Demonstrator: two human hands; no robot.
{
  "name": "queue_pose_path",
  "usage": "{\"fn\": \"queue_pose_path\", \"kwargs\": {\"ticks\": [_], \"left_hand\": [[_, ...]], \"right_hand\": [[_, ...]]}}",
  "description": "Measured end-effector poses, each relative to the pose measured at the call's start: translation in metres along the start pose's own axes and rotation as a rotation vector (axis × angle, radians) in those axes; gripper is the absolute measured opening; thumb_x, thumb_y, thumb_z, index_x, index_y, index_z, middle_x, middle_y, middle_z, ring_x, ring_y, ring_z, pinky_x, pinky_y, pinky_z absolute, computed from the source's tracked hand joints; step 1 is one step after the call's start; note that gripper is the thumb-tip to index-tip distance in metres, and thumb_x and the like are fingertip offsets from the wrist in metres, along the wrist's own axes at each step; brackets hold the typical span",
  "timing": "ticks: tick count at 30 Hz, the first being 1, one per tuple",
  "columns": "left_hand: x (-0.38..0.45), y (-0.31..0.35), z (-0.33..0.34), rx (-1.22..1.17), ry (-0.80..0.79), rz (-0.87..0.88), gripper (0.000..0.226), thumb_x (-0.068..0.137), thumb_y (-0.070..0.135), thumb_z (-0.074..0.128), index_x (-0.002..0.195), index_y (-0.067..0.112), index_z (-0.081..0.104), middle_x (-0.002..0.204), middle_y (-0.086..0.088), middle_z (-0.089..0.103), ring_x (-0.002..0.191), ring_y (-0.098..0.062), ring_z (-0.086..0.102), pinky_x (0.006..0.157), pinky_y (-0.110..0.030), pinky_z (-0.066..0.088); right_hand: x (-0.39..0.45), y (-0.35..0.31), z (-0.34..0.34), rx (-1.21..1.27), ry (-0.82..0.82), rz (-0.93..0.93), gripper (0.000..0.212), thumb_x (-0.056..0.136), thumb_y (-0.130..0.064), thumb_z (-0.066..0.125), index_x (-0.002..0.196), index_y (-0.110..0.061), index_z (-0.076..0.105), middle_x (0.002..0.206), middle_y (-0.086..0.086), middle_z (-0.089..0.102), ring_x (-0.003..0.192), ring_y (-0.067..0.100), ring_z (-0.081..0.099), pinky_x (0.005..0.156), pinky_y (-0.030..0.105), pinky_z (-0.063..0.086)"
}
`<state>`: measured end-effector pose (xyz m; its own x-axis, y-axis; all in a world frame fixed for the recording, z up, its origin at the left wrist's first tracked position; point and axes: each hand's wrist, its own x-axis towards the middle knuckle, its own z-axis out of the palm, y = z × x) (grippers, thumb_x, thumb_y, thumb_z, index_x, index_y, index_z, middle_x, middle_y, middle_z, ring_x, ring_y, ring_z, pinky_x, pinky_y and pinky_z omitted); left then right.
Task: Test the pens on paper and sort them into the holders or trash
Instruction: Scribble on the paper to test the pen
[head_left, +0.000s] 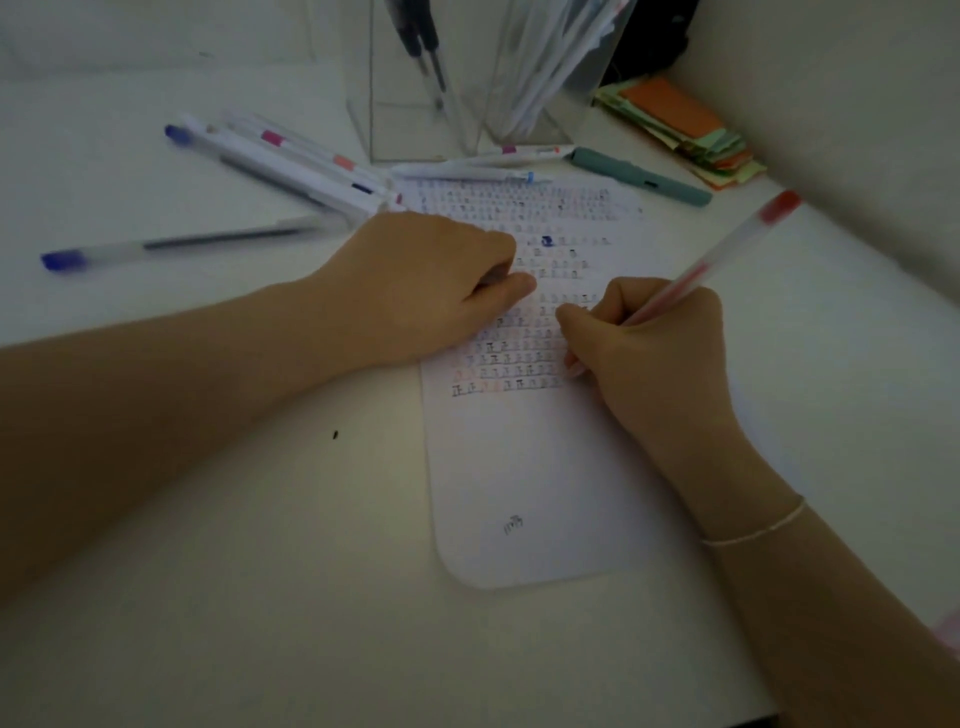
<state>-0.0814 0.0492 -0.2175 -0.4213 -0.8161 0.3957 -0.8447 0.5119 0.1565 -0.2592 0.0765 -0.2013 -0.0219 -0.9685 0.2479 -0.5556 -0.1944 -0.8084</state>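
The right hand (649, 343) grips the red pen (727, 249) in a writing hold, tip down on the paper (524, 467) at the end of the lowest rows of marks. The pen's long axis slants up and away to the right. The left hand (421, 280), fingers loosely curled, rests on the paper just left of it, seemingly holding nothing. The holders (415, 83) stand well beyond both hands, so the judged next move is a forward reach

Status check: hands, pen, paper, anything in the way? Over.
Right hand grips red pen, tip at paper. Left hand rests on paper, fingers curled. Loose pens and two clear holders beyond the sheet; nothing blocking.
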Motion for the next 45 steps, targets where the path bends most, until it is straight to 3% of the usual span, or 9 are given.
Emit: {"fn": "queue_pose_path", "kwargs": {"ticks": [2,14,18,21,26,28,31,37,45], "left_hand": [[0.0,0.0,0.0,0.001,-0.006,-0.006,0.04,0.093,0.051,0.028,0.063,0.026,0.026,0.057,0.009,0.039,0.052,-0.003,0.035,0.056,-0.03,0.031],[0.0,0.001,-0.001,0.0,-0.011,-0.012,0.038,0.092,0.051,0.027,0.064,0.027,0.026,0.057,0.01,0.039,0.052,-0.007,0.037,0.055,-0.029,0.031],[0.0,0.002,-0.001,0.003,-0.014,-0.011,0.038,0.091,0.052,0.025,0.064,0.026,0.027,0.057,0.009,0.038,0.051,-0.006,0.038,0.055,-0.028,0.029],[0.0,0.003,-0.001,-0.007,-0.004,-0.017,0.038,0.092,0.052,0.025,0.068,0.025,0.033,0.058,0.009,0.039,0.054,-0.01,0.04,0.056,-0.029,0.032],[-0.001,0.005,-0.002,-0.07,0.059,-0.03,0.037,0.096,0.045,0.021,0.075,0.02,0.038,0.063,0.007,0.04,0.059,-0.016,0.043,0.059,-0.031,0.03],[-0.002,0.005,-0.005,-0.138,0.127,0.014,0.034,0.093,0.039,0.021,0.081,0.016,0.043,0.068,0.007,0.044,0.062,-0.016,0.043,0.059,-0.031,0.03],[0.0,0.004,-0.005,-0.186,0.111,0.098,0.033,0.096,0.036,0.029,0.094,0.013,0.053,0.084,0.002,0.051,0.07,-0.011,0.045,0.061,-0.028,0.034],[0.002,0.002,-0.005,-0.354,0.039,0.129,0.029,0.089,0.038,0.05,0.1,0.015,0.064,0.089,0.007,0.051,0.069,0.0,0.042,0.07,-0.003,0.033],[0.003,0.004,-0.007,-0.355,0.033,0.138,0.028,0.085,0.037,0.056,0.099,0.015,0.067,0.086,0.008,0.051,0.074,-0.005,0.05,0.069,-0.012,0.035]], "right_hand": [[0.0,0.001,0.0,-0.031,0.017,-0.019,0.028,0.075,-0.007,0.065,0.06,0.015,0.055,0.054,0.023,0.06,0.044,0.013,0.048,0.046,0.021,0.041],[0.0,0.001,0.0,-0.022,0.0,-0.033,0.027,0.075,-0.005,0.063,0.06,0.015,0.053,0.054,0.027,0.057,0.041,0.013,0.043,0.043,0.02,0.036],[0.0,0.002,-0.001,0.03,-0.025,-0.004,0.027,0.075,-0.003,0.065,0.055,0.012,0.054,0.038,0.003,0.055,0.031,0.005,0.043,0.038,0.013,0.034],[0.0,0.002,-0.002,0.058,-0.048,0.003,0.027,0.075,-0.002,0.064,0.053,0.011,0.054,0.035,-0.001,0.054,0.029,0.005,0.042,0.037,0.012,0.033],[-0.001,0.0,0.001,-0.004,-0.003,-0.064,0.031,0.076,-0.003,0.061,0.059,0.017,0.045,0.055,0.031,0.054,0.046,0.021,0.042,0.045,0.036,0.035],[0.0,0.0,0.0,0.012,0.001,-0.046,0.036,0.078,-0.005,0.064,0.058,0.015,0.042,0.055,0.03,0.055,0.045,0.02,0.043,0.044,0.033,0.035],[0.003,0.0,-0.009,0.361,0.03,0.094,0.035,0.078,-0.013,0.073,0.055,-0.001,0.05,0.044,0.006,0.056,0.034,0.012,0.04,0.037,0.019,0.031],[0.009,-0.007,-0.017,1.109,-0.074,0.269,0.026,0.079,-0.017,0.059,0.055,-0.012,0.069,0.064,0.006,0.068,0.059,0.018,0.067,0.058,0.026,0.056],[0.009,-0.002,-0.011,0.972,-0.076,0.224,0.034,0.095,-0.012,0.043,0.064,-0.001,0.052,0.056,0.013,0.061,0.047,0.024,0.059,0.049,0.026,0.052]]}}
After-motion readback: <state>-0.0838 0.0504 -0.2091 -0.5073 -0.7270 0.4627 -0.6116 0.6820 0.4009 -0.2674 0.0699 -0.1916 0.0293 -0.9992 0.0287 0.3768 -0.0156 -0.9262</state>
